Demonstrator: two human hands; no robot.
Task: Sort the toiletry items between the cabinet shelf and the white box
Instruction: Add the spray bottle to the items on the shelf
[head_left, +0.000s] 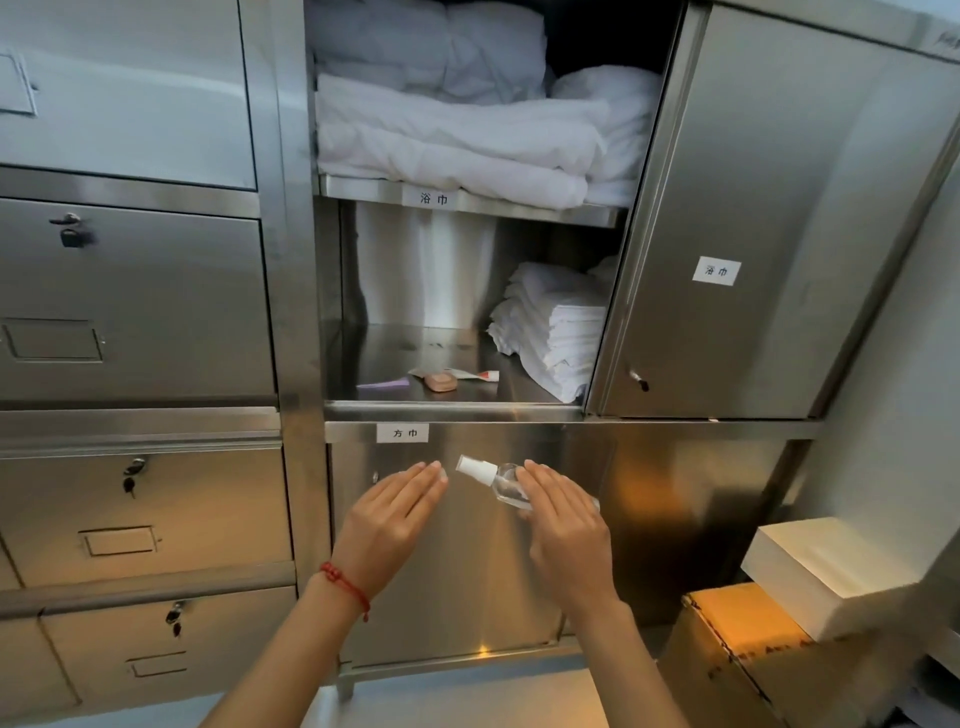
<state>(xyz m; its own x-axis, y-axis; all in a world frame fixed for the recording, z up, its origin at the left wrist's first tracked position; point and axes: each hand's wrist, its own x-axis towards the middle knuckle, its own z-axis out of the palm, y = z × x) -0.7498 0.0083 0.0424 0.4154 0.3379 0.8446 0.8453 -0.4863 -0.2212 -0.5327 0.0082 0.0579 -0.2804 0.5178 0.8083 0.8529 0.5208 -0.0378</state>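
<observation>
My right hand (563, 535) holds a small clear spray bottle (491, 478) with a white nozzle, tilted up to the left, just below the open cabinet shelf (452, 408). My left hand (392, 512) hovers beside it with straight fingers and holds nothing. On the shelf lie a purple tube (384, 384), a pink bar of soap (441, 382) and a white tube with a red band (475, 375). The white box (826, 577) sits at the lower right on a cardboard carton.
Folded white towels (558, 332) fill the shelf's right side, and larger towels (457, 124) fill the shelf above. The steel cabinet door (769, 223) stands open on the right. Locked steel drawers (140, 306) line the left. A brown cardboard carton (748, 654) stands below the white box.
</observation>
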